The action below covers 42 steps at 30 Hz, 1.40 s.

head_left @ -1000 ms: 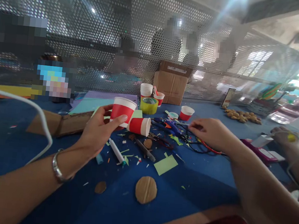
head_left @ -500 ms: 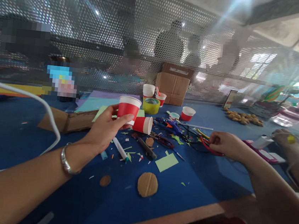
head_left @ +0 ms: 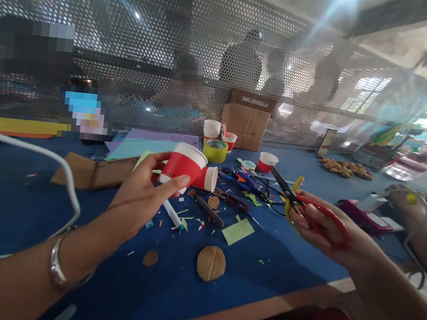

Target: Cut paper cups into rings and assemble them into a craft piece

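Note:
My left hand (head_left: pixel 149 186) grips a red and white paper cup (head_left: pixel 185 166), tilted, its white rim up. Behind that cup a second red paper cup (head_left: pixel 206 178) lies on its side with its mouth to the right. On the right, my right hand (head_left: pixel 317 227) is closed on red-handled scissors (head_left: pixel 285 185), whose dark blades point up and left. A yellow strip (head_left: pixel 292 199) shows beside the scissors; whether my fingers hold it too I cannot tell. On the table below lie a round cardboard disc (head_left: pixel 211 263), a smaller brown disc (head_left: pixel 150 259) and a light green paper piece (head_left: pixel 238 231).
A blue glue gun (head_left: pixel 244 180), another pair of scissors (head_left: pixel 232 200), a marker (head_left: pixel 172 214) and paper scraps lie mid-table. Green tape (head_left: pixel 215 151), a red cup (head_left: pixel 267 162) and a cardboard box (head_left: pixel 246 122) stand behind. Another person's hand (head_left: pixel 403 203) is at far right.
My right hand has lifted the red-handled scissors off the table and turned their blades up and left. The cup in my left hand has tilted and come slightly nearer.

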Available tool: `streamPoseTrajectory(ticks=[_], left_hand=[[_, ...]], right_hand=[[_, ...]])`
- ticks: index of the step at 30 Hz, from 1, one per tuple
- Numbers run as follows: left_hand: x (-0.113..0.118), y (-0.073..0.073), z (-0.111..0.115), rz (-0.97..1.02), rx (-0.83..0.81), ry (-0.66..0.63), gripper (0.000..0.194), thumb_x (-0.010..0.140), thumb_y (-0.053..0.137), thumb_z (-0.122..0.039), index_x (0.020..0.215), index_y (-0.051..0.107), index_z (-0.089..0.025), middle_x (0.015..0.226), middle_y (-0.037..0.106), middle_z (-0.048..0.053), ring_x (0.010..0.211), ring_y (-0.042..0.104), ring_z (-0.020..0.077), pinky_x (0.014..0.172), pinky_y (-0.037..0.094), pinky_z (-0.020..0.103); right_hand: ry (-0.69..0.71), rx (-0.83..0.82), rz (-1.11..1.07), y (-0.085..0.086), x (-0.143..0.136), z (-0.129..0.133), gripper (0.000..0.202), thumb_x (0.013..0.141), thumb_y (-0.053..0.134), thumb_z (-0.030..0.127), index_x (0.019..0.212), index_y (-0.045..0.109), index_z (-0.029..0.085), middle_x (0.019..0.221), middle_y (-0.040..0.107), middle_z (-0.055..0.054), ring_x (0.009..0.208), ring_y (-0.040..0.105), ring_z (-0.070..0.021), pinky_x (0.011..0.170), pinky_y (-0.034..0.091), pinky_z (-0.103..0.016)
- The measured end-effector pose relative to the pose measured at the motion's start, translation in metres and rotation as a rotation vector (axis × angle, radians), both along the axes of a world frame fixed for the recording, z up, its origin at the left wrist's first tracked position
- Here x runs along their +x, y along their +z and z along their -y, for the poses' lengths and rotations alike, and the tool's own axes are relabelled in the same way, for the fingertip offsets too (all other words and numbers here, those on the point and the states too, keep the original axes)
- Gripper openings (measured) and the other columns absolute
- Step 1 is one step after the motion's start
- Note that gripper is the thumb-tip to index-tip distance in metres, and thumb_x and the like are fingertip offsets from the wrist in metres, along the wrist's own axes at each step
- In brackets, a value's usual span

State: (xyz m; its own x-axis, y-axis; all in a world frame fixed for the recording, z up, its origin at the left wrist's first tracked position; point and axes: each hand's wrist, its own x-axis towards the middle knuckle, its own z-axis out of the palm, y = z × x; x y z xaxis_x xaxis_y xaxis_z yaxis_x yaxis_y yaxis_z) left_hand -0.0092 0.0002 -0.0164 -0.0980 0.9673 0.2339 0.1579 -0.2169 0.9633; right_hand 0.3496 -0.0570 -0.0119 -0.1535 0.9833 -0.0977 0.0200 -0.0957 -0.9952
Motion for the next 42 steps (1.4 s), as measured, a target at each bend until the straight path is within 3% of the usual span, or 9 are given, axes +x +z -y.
streamPoseTrajectory(ticks=[3, 9, 14, 17, 21, 26, 34, 38, 42], left_hand=[[-0.014, -0.005, -0.002, -0.232, 0.112, 0.079, 0.075, 0.071, 0.090, -0.050, 0.137, 0.063, -0.024, 0.118, 0.070, 0.009, 0.085, 0.067, 0.0228, 0.068, 0.055, 0.033], [-0.026, -0.002, -0.010, -0.134, 0.150, 0.092, 0.072, 0.070, 0.090, -0.051, 0.131, 0.064, -0.022, 0.114, 0.070, 0.010, 0.093, 0.068, 0.0260, 0.074, 0.055, 0.033], [-0.025, -0.001, -0.010, -0.132, 0.176, 0.079, 0.069, 0.065, 0.094, -0.037, 0.127, 0.067, -0.025, 0.118, 0.068, 0.009, 0.094, 0.067, 0.0258, 0.072, 0.055, 0.032], [-0.027, -0.001, -0.010, -0.106, 0.201, 0.085, 0.065, 0.063, 0.095, -0.031, 0.122, 0.069, -0.025, 0.118, 0.068, 0.009, 0.097, 0.066, 0.0266, 0.074, 0.055, 0.032], [-0.029, -0.001, -0.013, -0.119, 0.210, 0.096, 0.066, 0.064, 0.093, -0.035, 0.123, 0.067, -0.024, 0.116, 0.068, 0.009, 0.097, 0.066, 0.0262, 0.076, 0.055, 0.033], [-0.030, 0.000, -0.015, -0.107, 0.167, 0.103, 0.072, 0.065, 0.093, -0.042, 0.127, 0.064, -0.023, 0.116, 0.068, 0.009, 0.091, 0.067, 0.0238, 0.073, 0.055, 0.032], [-0.026, 0.005, -0.023, 0.154, 0.034, 0.186, 0.064, 0.071, 0.089, -0.034, 0.124, 0.057, -0.019, 0.106, 0.072, 0.008, 0.081, 0.069, 0.0199, 0.067, 0.059, 0.032], [-0.023, 0.003, -0.026, 0.261, -0.040, 0.203, 0.054, 0.074, 0.088, -0.034, 0.118, 0.059, -0.021, 0.109, 0.071, 0.008, 0.080, 0.071, 0.0189, 0.066, 0.059, 0.031], [-0.023, 0.002, -0.028, 0.321, -0.053, 0.212, 0.049, 0.074, 0.087, -0.033, 0.114, 0.061, -0.021, 0.114, 0.071, 0.010, 0.087, 0.072, 0.0201, 0.071, 0.061, 0.031]], right_hand=[[0.139, -0.007, -0.141, -0.004, -0.022, -0.006, 0.055, 0.085, 0.066, 0.078, 0.098, 0.065, 0.025, 0.074, 0.045, 0.003, 0.045, 0.021, -0.0073, 0.040, 0.016, -0.027], [0.196, 0.005, -0.173, -0.016, -0.045, -0.022, 0.072, 0.082, 0.056, 0.090, 0.110, 0.065, 0.024, 0.080, 0.052, 0.000, 0.053, 0.038, -0.0118, 0.049, 0.035, -0.029], [-0.040, 0.233, 0.312, -0.017, -0.049, -0.047, 0.058, 0.074, 0.088, 0.058, 0.111, 0.059, 0.024, 0.082, 0.065, 0.001, 0.061, 0.054, -0.0148, 0.059, 0.044, -0.029], [-0.011, 0.317, 0.598, -0.014, -0.056, -0.062, 0.051, 0.075, 0.086, 0.048, 0.110, 0.058, 0.025, 0.087, 0.071, -0.001, 0.070, 0.061, -0.0181, 0.068, 0.047, -0.031], [0.067, 0.412, 1.025, -0.014, -0.069, -0.070, 0.036, 0.079, 0.077, 0.031, 0.109, 0.060, 0.025, 0.082, 0.072, 0.002, 0.064, 0.059, -0.0167, 0.064, 0.041, -0.028], [0.090, 0.446, 1.096, -0.016, -0.078, -0.069, 0.039, 0.072, 0.064, 0.011, 0.109, 0.063, 0.024, 0.071, 0.068, 0.004, 0.057, 0.056, -0.0151, 0.060, 0.037, -0.026], [0.026, 0.467, 1.073, 0.007, -0.041, -0.074, 0.033, 0.077, 0.067, 0.023, 0.109, 0.064, 0.024, 0.086, 0.076, 0.000, 0.072, 0.068, -0.0196, 0.067, 0.047, -0.028], [-0.110, 0.516, 1.186, 0.022, -0.029, -0.106, 0.032, 0.077, 0.069, 0.024, 0.109, 0.067, 0.022, 0.086, 0.077, -0.002, 0.074, 0.069, -0.0192, 0.069, 0.048, -0.028], [-0.167, 0.520, 1.258, 0.031, -0.041, -0.152, 0.034, 0.078, 0.070, 0.021, 0.112, 0.070, 0.019, 0.092, 0.078, -0.004, 0.079, 0.071, -0.0197, 0.070, 0.048, -0.027]])
